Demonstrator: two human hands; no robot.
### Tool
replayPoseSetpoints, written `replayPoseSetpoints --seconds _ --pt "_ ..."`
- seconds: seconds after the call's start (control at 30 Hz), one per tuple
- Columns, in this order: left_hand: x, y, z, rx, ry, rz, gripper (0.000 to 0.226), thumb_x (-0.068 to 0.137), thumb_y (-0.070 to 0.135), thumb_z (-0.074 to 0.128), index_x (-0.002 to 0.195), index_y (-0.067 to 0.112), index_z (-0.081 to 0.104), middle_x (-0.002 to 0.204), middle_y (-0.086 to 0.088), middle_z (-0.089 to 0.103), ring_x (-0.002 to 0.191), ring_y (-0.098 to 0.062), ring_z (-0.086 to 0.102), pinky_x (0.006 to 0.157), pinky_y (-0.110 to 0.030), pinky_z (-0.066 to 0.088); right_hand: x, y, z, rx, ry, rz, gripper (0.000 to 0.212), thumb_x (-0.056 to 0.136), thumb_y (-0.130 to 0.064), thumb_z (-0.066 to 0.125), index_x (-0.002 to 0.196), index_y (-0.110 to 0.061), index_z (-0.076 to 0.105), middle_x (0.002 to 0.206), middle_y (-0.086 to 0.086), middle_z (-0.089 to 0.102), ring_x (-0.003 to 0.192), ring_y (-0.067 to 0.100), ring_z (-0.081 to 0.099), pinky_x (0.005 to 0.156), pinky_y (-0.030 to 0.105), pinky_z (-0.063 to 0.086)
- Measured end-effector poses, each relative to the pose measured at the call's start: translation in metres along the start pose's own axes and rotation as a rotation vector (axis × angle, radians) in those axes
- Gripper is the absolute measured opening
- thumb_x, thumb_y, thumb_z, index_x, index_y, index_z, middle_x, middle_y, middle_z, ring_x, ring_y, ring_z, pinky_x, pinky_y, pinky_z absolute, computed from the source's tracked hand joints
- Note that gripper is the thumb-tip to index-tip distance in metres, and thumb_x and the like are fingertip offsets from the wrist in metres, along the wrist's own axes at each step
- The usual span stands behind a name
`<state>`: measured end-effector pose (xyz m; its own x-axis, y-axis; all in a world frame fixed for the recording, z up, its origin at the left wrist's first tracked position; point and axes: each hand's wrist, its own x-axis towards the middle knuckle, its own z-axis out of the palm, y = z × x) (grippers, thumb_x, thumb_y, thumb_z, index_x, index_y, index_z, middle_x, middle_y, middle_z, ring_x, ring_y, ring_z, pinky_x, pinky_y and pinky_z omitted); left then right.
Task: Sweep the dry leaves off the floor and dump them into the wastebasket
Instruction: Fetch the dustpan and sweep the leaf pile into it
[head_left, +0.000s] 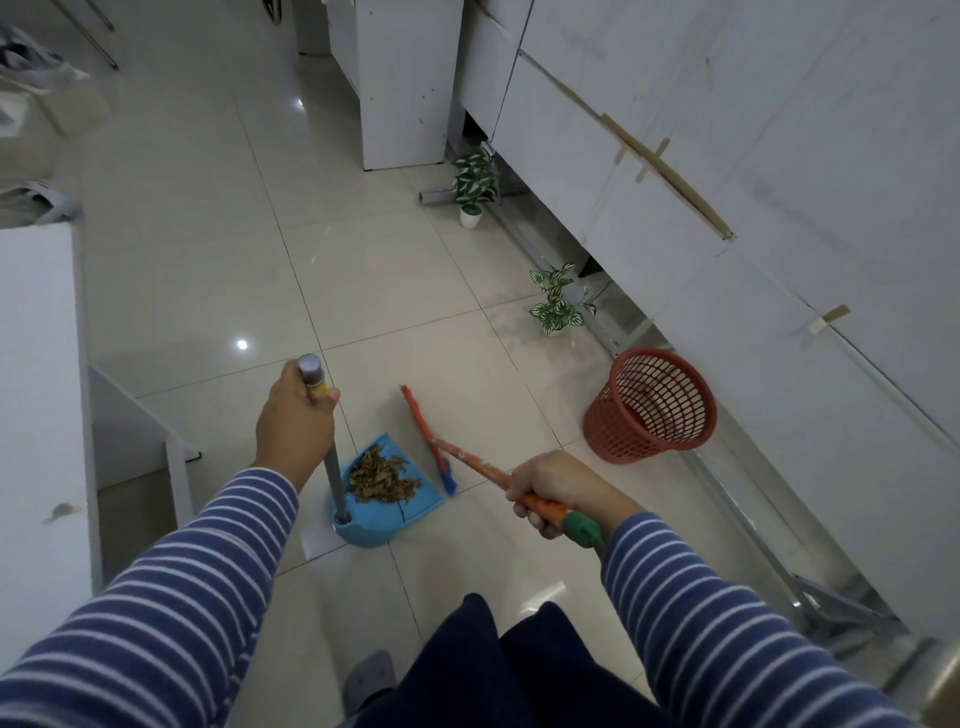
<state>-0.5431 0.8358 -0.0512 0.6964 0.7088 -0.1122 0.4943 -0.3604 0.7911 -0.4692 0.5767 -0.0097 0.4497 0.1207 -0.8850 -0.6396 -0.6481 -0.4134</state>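
A blue dustpan (382, 512) rests on the tiled floor below me, with a pile of dry brown leaves (382, 475) lying in it. My left hand (296, 421) grips the top of its upright grey handle (332, 467). My right hand (558, 491) holds the orange broom handle (472, 462) near its green end. The broom head (426, 441), red with blue bristles, sits on the floor at the dustpan's right edge. A red mesh wastebasket (649, 405) stands upright to the right, near the white cabinets, apart from the dustpan.
Two small potted plants (475, 187) (556, 304) stand along the base of the white cabinets (727, 182). A white table (41, 389) is at my left. Metal rails (753, 530) run along the floor at the right. Open tiles stretch ahead.
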Motion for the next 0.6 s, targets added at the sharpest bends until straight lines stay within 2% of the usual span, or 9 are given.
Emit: replayPoseSetpoints --seconds 0.1,0.23,0.33,0.43,0.5,0.6 --pt "-0.002 0.002 0.002 -0.023 0.001 0.003 0.017 0.094 0.019 0.054 0.110 0.015 0.048 0.096 -0.007 0.056 0.089 -0.026 0.055 0.077 -0.037 0.042 -0.003 0.002 -0.002 0.017 -0.032 -0.013 0.027 0.089 -0.006 0.053 0.116 -0.001 0.056 0.068 0.008 0.055 0.038 0.010 0.045 0.036 0.016 0.038" --pt "-0.004 0.003 0.002 -0.028 0.012 -0.002 0.020 0.095 0.019 0.054 0.113 0.014 0.047 0.097 -0.006 0.055 0.088 -0.024 0.053 0.076 -0.037 0.040 -0.009 -0.005 -0.006 0.014 -0.048 -0.016 0.017 0.088 -0.006 0.053 0.104 -0.001 0.056 0.066 0.007 0.055 0.036 0.011 0.045 0.036 0.017 0.036" --pt "-0.005 0.001 0.001 -0.039 0.010 -0.016 0.022 0.095 0.020 0.054 0.115 0.015 0.046 0.097 -0.006 0.056 0.088 -0.024 0.054 0.076 -0.037 0.041 -0.006 -0.011 -0.003 -0.033 -0.029 -0.023 0.016 0.088 -0.006 0.053 0.103 -0.002 0.054 0.065 0.008 0.054 0.034 0.011 0.044 0.037 0.015 0.036" --pt "-0.005 -0.002 0.002 -0.043 -0.001 -0.029 0.024 0.095 0.020 0.053 0.117 0.017 0.044 0.097 -0.007 0.055 0.088 -0.026 0.056 0.076 -0.038 0.043 -0.009 -0.016 0.004 -0.067 -0.010 -0.040 0.003 0.089 -0.002 0.051 0.089 -0.001 0.054 0.064 0.010 0.050 0.034 0.013 0.042 0.038 0.015 0.034" --pt "-0.004 -0.003 0.003 -0.041 -0.008 -0.037 0.027 0.095 0.019 0.054 0.118 0.017 0.042 0.097 -0.007 0.055 0.088 -0.026 0.056 0.076 -0.038 0.044 -0.009 -0.016 0.008 -0.068 0.000 -0.065 0.013 0.090 0.003 0.049 0.078 -0.002 0.052 0.067 0.011 0.047 0.039 0.013 0.041 0.036 0.012 0.032" --pt "-0.005 -0.002 0.003 -0.034 -0.024 -0.050 0.031 0.095 0.017 0.053 0.123 0.016 0.040 0.096 -0.008 0.055 0.087 -0.025 0.055 0.074 -0.037 0.043 -0.007 -0.018 0.015 -0.042 0.004 -0.078 0.010 0.088 0.002 0.048 0.079 -0.001 0.052 0.067 0.012 0.047 0.042 0.015 0.042 0.037 0.016 0.034"
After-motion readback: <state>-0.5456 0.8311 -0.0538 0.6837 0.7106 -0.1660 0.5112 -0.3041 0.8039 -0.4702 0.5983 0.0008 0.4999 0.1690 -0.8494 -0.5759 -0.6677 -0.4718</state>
